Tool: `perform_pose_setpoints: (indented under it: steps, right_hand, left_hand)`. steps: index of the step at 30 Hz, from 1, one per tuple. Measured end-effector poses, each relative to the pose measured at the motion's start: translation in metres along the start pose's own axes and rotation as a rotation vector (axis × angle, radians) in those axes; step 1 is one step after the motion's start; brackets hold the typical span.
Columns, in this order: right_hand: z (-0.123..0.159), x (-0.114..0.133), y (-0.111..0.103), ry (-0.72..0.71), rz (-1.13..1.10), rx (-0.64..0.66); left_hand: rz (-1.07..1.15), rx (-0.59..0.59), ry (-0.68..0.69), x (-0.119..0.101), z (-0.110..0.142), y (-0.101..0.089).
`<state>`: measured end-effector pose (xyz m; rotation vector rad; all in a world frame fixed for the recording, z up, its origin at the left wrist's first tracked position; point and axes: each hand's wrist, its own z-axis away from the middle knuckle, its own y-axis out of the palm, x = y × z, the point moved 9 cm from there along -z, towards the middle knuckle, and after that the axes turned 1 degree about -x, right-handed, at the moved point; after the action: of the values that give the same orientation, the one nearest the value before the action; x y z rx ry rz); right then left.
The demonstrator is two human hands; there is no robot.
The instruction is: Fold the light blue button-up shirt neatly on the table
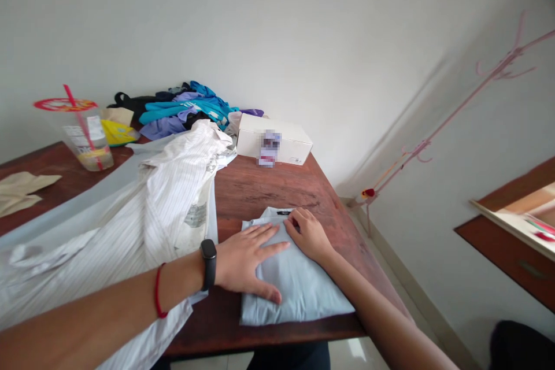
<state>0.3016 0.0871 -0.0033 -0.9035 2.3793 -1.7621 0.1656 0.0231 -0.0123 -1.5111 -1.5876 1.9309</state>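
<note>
A light grey-blue shirt (299, 295) lies folded into a neat rectangle at the table's front edge, its collar and dark label at the far end. My left hand (245, 260) rests flat on the shirt's left side, fingers spread. At the collar's right side is my right hand (310, 234), its fingers curled in against the cloth with the thumb close to them; it grips the shirt's edge there. To the left, a white striped shirt (173, 185) is spread loosely over a pale blue-grey cloth (108, 176), partly beneath my left forearm.
A white box (286, 133) stands at the back of the wooden table (255, 185), beside a heap of blue, purple and black clothes (186, 107). A plastic cup with a red straw (89, 139) stands at the left. Right of the table is a pink coat rack (455, 104).
</note>
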Motion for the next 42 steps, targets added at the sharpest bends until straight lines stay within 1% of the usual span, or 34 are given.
perform_pose_setpoints:
  steps: [2, 5, 9, 11, 14, 17, 21, 23, 26, 28, 31, 36, 39, 41, 42]
  right_hand:
    - [0.0, 0.003, 0.002, -0.018, 0.033, 0.017]
    - [-0.001, 0.007, 0.005, -0.055, 0.109, 0.055]
    - [-0.001, 0.011, 0.011, -0.095, 0.235, 0.123]
    - [-0.001, 0.014, 0.011, -0.102, 0.276, 0.144]
    - [0.005, 0.023, 0.004, -0.116, 0.317, 0.161]
    - [0.021, 0.038, -0.008, -0.096, 0.323, 0.202]
    - [0.056, 0.063, -0.022, 0.006, 0.249, 0.242]
    - [0.074, 0.076, -0.019, 0.048, 0.191, 0.295]
    - [0.098, 0.089, -0.001, 0.086, 0.1, 0.437]
    - [0.106, 0.092, 0.008, 0.105, 0.059, 0.491]
    - [0.109, 0.09, 0.014, 0.127, 0.045, 0.513]
    - [0.109, 0.091, 0.017, 0.12, 0.03, 0.582]
    - [0.109, 0.091, 0.016, 0.135, 0.037, 0.585]
    - [0.107, 0.089, 0.016, 0.157, 0.055, 0.573]
    - [0.105, 0.086, 0.015, 0.171, 0.069, 0.559]
  left_hand:
    - [0.006, 0.007, -0.022, 0.003, -0.001, 0.002]
    - [-0.015, 0.067, -0.054, 0.006, -0.001, 0.006]
    - [-0.04, 0.138, -0.042, 0.004, -0.001, 0.007]
    - [-0.046, 0.147, -0.046, 0.003, 0.0, 0.007]
    - [-0.046, 0.13, -0.055, 0.005, 0.0, 0.008]
    - [-0.049, 0.103, -0.05, 0.009, 0.002, 0.009]
    - [-0.066, 0.063, -0.029, 0.014, 0.005, 0.01]
    - [-0.068, 0.048, -0.022, 0.016, 0.006, 0.01]
    - [-0.06, 0.059, -0.022, 0.02, 0.007, 0.008]
    - [-0.037, 0.078, -0.023, 0.023, 0.007, 0.005]
    - [0.006, 0.086, -0.028, 0.029, 0.009, -0.003]
    - [0.036, 0.12, -0.045, 0.039, 0.012, -0.011]
    - [-0.01, 0.166, -0.056, 0.041, 0.013, -0.011]
    - [-0.04, 0.15, -0.074, 0.045, 0.01, -0.015]
    - [-0.047, 0.109, -0.082, 0.049, 0.008, -0.02]
